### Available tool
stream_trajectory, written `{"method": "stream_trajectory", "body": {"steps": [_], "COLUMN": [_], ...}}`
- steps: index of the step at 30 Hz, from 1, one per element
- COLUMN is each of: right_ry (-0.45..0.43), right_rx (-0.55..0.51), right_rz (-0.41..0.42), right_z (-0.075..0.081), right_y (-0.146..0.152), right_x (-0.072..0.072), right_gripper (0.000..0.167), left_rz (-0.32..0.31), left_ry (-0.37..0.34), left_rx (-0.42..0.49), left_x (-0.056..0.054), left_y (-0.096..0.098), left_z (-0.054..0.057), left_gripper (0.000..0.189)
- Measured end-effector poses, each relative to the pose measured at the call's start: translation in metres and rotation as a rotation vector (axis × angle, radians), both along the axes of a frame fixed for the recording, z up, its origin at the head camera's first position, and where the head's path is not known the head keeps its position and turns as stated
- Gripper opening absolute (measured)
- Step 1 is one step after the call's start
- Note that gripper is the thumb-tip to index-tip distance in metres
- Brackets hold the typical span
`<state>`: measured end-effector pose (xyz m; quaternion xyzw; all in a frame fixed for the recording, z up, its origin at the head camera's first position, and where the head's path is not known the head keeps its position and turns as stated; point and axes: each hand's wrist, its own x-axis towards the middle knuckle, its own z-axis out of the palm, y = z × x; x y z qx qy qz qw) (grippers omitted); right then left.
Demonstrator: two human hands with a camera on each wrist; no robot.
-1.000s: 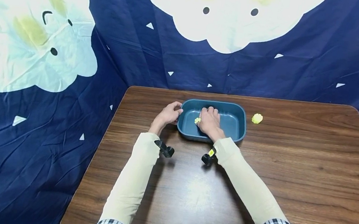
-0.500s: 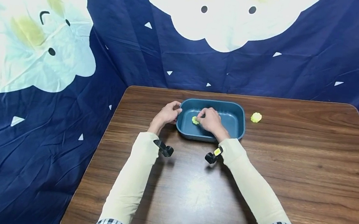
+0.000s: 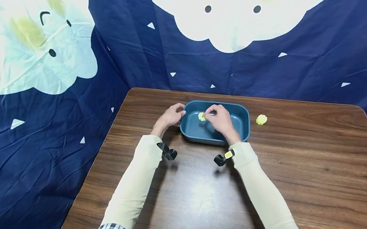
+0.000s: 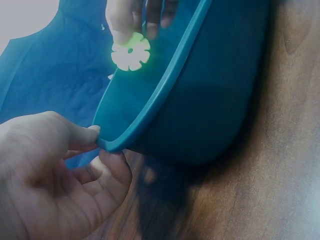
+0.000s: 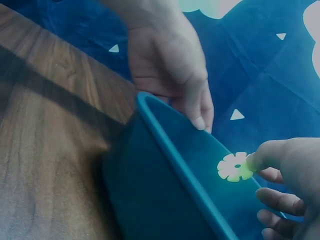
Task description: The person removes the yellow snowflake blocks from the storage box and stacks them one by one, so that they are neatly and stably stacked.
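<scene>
In the head view a dark teal rectangular bin stands near the table's far side. My left hand pinches its left rim, thumb on the inner side and fingers on the outside in the left wrist view. Between thumb and index finger of my right hand is a pale yellow-green flower-shaped disc. The disc has notched petals and a small hole in its centre. It is held up at the height of the bin's opening, apart from the bin's floor. The other fingers of that hand are loosely bent.
A yellow-green scalloped piece, like the held disc, lies on the wooden table just right of the bin. Behind the table hangs a navy cloth with white clouds and triangles.
My right hand has risen from low inside the bin, lifting the flower-shaped disc, and its fingertips now show. My left hand stays on the rim. The piece on the table has not moved.
</scene>
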<state>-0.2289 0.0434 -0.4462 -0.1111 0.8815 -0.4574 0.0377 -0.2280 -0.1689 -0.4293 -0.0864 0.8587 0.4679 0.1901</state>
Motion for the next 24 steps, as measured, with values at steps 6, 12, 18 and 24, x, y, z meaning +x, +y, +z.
{"method": "stream_trajectory", "body": {"steps": [6,12,18,24], "right_ry": [0.017,0.041,0.064,0.063], "right_rx": [-0.03,-0.071,-0.119,-0.157], "right_rz": [-0.05,-0.098,-0.153,-0.211], "right_z": [0.003,0.011,0.019,0.022], "right_y": [0.01,0.019,0.033,0.052], "right_x": [-0.001,-0.001,-0.003,-0.007], "right_gripper": [0.013,0.015,0.017,0.02], "left_rz": [-0.001,-0.002,-0.006,-0.005], "left_ry": [0.0,-0.002,0.001,-0.002], "left_rx": [0.001,0.014,0.014,0.017], "left_x": [0.0,-0.001,-0.001,-0.001], "left_y": [0.001,0.0,0.0,0.0], "left_z": [0.001,0.0,0.001,0.001], "left_gripper": [0.037,0.037,0.037,0.038]}}
